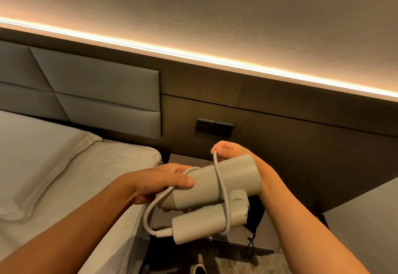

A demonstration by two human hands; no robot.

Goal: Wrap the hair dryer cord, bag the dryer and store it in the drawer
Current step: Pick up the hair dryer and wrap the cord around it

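Grey-white plastic forms the hair dryer (pixel 206 185), which is held in the air between both hands, above a dark bedside table (pixel 185 160) and beside the bed (pixel 64 166). Its barrel lies roughly level and its handle is folded underneath, nearly parallel to the barrel. The left hand (pixel 163 182) is closed around the narrow end of the barrel, thumb laid along the top and fingers curled beneath, with a turn of the cord (pixel 223 196) trapped under the thumb. From the end of the handle the cord loops out to the left and back up into that grip. A further length is passed across the barrel and down around the handle, then rises to the right hand (pixel 228 151), where it is pinched between fingertip and thumb just above the wide end of the barrel; the other fingers of that hand are hidden behind the dryer, so their state cannot be told. A black drawstring bag (pixel 254 228) lies on the table below the dryer, partly covered by it; whether anything is inside cannot be told. A dark switch panel (pixel 214 127) is set into the wooden wall behind.
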